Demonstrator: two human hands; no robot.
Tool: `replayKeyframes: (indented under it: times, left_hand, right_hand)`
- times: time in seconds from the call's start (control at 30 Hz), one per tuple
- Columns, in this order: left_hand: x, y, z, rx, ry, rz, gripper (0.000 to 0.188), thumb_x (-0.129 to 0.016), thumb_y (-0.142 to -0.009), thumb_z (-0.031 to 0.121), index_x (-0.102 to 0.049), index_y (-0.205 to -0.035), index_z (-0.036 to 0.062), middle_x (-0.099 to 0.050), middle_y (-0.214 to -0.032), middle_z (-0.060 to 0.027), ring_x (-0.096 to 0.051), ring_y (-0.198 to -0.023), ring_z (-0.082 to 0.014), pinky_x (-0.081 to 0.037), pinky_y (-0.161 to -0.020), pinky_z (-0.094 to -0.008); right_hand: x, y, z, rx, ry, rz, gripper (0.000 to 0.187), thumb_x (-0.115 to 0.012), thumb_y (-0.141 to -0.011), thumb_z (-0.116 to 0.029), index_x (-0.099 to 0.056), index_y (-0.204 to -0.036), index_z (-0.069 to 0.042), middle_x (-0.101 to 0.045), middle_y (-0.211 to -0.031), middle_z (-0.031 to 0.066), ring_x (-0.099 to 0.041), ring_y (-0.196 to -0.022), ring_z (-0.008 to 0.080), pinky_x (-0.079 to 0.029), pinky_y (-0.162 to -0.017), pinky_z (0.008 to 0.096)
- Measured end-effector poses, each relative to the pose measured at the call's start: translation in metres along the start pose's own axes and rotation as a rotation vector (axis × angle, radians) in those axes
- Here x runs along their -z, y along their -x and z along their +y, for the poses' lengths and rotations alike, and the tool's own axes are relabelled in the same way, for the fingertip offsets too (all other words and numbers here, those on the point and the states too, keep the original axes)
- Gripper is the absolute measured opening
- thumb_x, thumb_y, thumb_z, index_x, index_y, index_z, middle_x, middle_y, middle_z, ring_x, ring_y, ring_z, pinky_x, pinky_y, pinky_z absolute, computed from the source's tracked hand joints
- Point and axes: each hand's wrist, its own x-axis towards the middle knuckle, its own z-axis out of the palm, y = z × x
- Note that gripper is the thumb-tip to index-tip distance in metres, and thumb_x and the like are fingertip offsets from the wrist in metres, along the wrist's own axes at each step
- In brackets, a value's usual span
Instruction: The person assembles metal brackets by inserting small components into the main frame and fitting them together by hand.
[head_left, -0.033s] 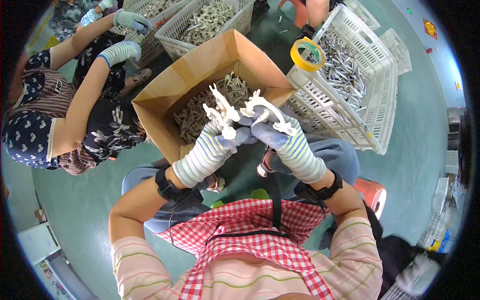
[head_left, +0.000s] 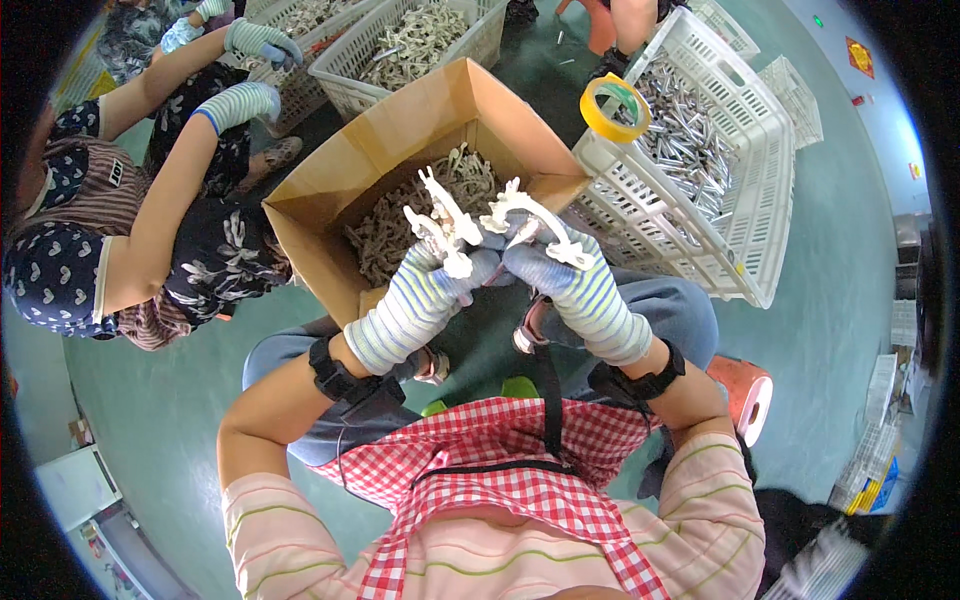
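In the head view, looking down, a seated person's two hands in striped gloves with greyed fingers are held close together before them. The left hand [head_left: 415,295] is closed around a small bunch of white branched pieces [head_left: 454,214], thumb and fingers pinching their lower ends; how many there are is hard to tell. The bunch points up and away from the person, its long axis slanting from upper left to lower right, with knobbly tips spreading above the glove.

The right hand [head_left: 590,290] is also closed, its fingers gripping a curved white piece [head_left: 548,218]. This one arches from a forked end at upper left, over the fingers, down to a looped end at lower right. The fingertips of both hands nearly meet; whether they touch is unclear.

Both held pieces are above the near edge of an open cardboard box [head_left: 325,185], which contains a heap of similar pale pieces [head_left: 385,225]. To the right of the box stands a white plastic crate [head_left: 768,190] of silvery rods [head_left: 690,150], with a yellow tape roll [head_left: 600,124] at its near left corner. At left sits a co-worker [head_left: 135,265] in striped gloves.
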Motion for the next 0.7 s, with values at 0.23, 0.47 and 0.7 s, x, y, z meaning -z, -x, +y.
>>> replayKeyframes:
  times: [0.23,0.47,0.7]
  left_hand:
    - [0.009,-0.015,0.007,-0.194,-0.109,0.109,0.030,-0.057,-0.090,0.027,-0.059,-0.104,0.0005,-0.057,-0.086,-0.0033,-0.048,-0.072,-0.0111,-0.042,-0.067,-0.0252]
    - [0.020,-0.012,0.029,-0.225,-0.242,0.184,0.035,-0.057,-0.090,0.029,-0.058,-0.111,0.0018,-0.058,-0.087,-0.0006,-0.048,-0.070,-0.0048,-0.041,-0.062,-0.0211]
    - [0.035,-0.003,0.017,-0.094,-0.318,0.012,0.038,-0.062,-0.086,0.037,-0.052,-0.111,0.0109,-0.059,-0.095,0.0000,-0.057,-0.081,-0.0088,-0.047,-0.069,-0.0209]
  right_hand:
    - [0.007,0.003,-0.010,-0.015,-0.231,0.059,0.015,-0.056,-0.090,-0.017,-0.057,-0.100,-0.005,-0.061,-0.092,0.0037,-0.058,-0.085,0.0114,-0.045,-0.080,0.0265]
    - [0.009,0.008,-0.012,-0.414,-0.407,-0.182,0.033,-0.059,-0.089,-0.030,-0.060,-0.105,-0.002,-0.062,-0.090,0.0036,-0.059,-0.084,0.0119,-0.046,-0.077,0.0260]
    - [0.005,0.010,-0.008,-0.407,-0.325,-0.223,0.032,-0.057,-0.090,-0.032,-0.061,-0.100,-0.002,-0.061,-0.080,0.0006,-0.052,-0.069,0.0064,-0.040,-0.065,0.0200]
